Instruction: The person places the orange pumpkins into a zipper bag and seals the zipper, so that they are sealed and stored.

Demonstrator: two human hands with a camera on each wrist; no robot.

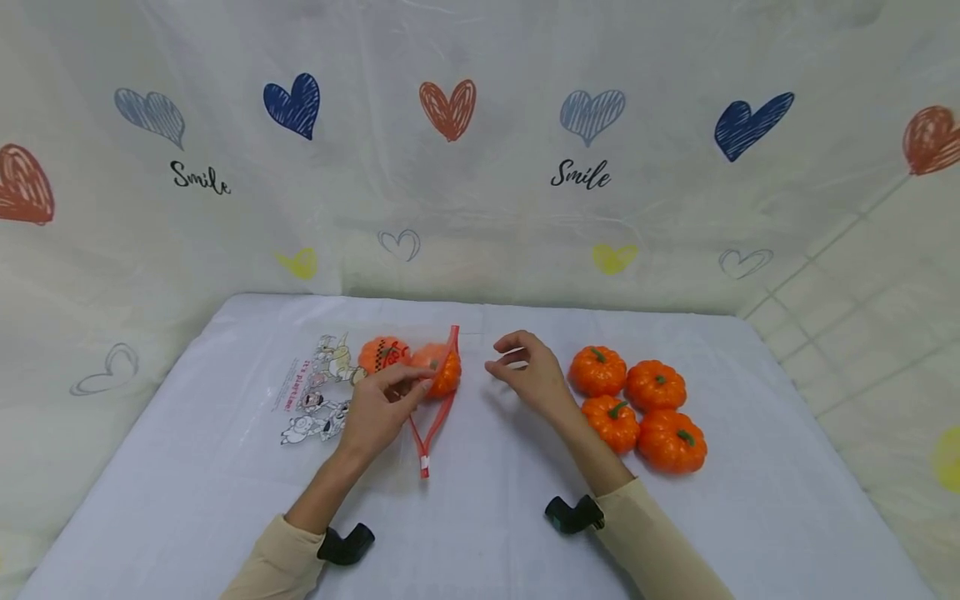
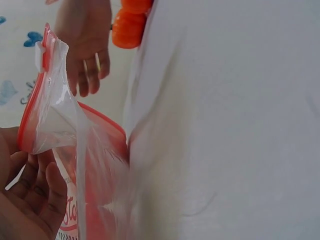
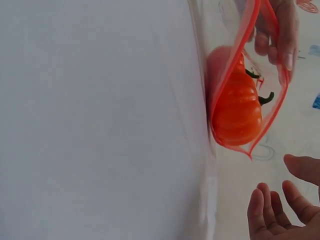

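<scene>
On table [image 1: 480,525], left: bag [image 1: 333,392] with two pumpkins [image 1: 427,357] inside. Right: four pumpkins [image 1: 656,387], clustered. Between: right hand [image 1: 534,375]. At bag mouth: left hand [image 1: 381,410]. Behind table: backdrop [image 1: 498,204].

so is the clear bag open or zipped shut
Open: the clear bag gapes at its red rim, held by the left hand, and a pumpkin shows inside.

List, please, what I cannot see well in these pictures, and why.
- Head view: some red lettering on the bag, too small to read.
- Head view: the lower-left side of one loose pumpkin, hidden by the right forearm.
- Left wrist view: the upper pumpkin, cut off by the top edge.
- Right wrist view: most of the rear pumpkin, behind the front pumpkin.
</scene>
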